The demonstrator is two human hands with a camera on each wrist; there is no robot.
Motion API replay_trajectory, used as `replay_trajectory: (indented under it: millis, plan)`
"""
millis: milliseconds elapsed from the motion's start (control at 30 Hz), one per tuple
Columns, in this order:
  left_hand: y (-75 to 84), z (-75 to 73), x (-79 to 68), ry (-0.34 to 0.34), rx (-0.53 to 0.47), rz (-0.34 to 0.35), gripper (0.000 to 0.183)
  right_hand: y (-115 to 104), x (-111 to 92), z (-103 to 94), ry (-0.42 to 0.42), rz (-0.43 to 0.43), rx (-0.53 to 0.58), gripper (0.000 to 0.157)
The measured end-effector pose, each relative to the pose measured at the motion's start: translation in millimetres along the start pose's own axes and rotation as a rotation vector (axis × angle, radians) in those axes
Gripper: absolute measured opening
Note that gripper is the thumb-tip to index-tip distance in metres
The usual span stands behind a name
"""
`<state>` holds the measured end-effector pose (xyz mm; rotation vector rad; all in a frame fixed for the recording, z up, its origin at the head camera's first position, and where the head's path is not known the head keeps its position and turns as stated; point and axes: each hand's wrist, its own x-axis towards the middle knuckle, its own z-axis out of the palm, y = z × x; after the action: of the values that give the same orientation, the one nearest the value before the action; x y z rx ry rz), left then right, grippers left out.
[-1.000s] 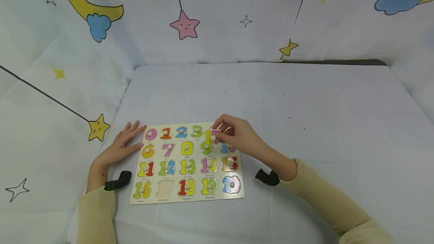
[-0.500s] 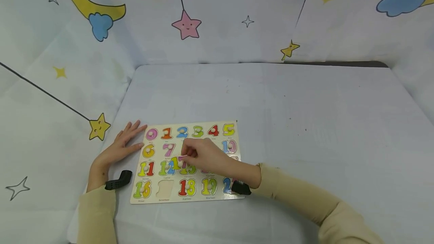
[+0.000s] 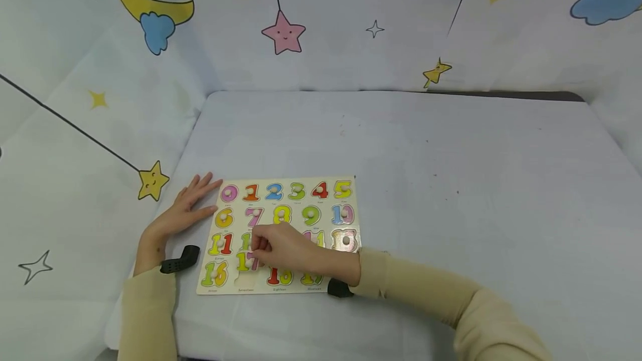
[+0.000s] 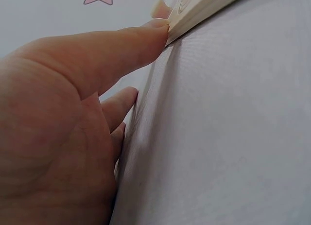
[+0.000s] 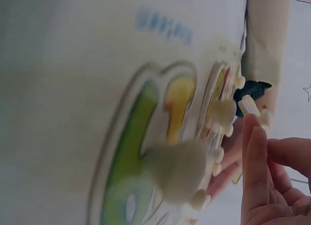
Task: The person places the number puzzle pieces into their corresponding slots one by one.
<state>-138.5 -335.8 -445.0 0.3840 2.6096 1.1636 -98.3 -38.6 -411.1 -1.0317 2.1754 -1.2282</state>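
Observation:
A pale wooden number puzzle board (image 3: 328,228) lies on the cloth-covered table. My right hand (image 3: 283,245) is over its lower left part and pinches the yellow and purple 17 piece (image 3: 246,262) between thumb and fingers. The piece is just above the bare recess (image 3: 246,281) marked Seventeen, covering its upper part. In the right wrist view, the right hand (image 5: 274,181) holds the piece (image 5: 249,106) near its edge. My left hand (image 3: 180,213) rests at the board's left edge with fingers spread; its thumb touches the board's side (image 4: 206,16) in the left wrist view.
Other knobbed number pieces, such as the 16 (image 3: 214,274) and the 5 (image 3: 343,189), sit in their recesses around the hand. White table cloth (image 3: 451,155) stretches right and behind the board. A printed curtain (image 3: 326,60) stands along the back and left.
The right hand has carried the 17 piece from the board's upper right down and left to the Seventeen recess. The left hand keeps its place; the head view has shifted slightly.

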Motion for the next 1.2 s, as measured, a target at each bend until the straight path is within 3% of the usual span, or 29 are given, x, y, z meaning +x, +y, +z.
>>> replay_trajectory:
  millis: [400,667,900,1200]
  plan:
    - [-1.2,-0.1,0.1,0.006,-0.001,0.005,0.063,-3,3,8.1,-0.068,-0.008,-0.154,0.012]
    - [-2.5,-0.2,0.9,0.006,-0.002,0.010,0.064,-8,1,13.7,-0.101,0.050,-0.274,0.012]
    - [-3.7,0.8,0.9,0.009,0.003,0.005,0.063,-10,2,21.0,-0.104,0.035,-0.411,0.006]
    - [-4.0,0.4,1.1,0.009,0.012,0.007,0.063,-11,-1,27.5,-0.050,-0.036,-0.566,0.009]
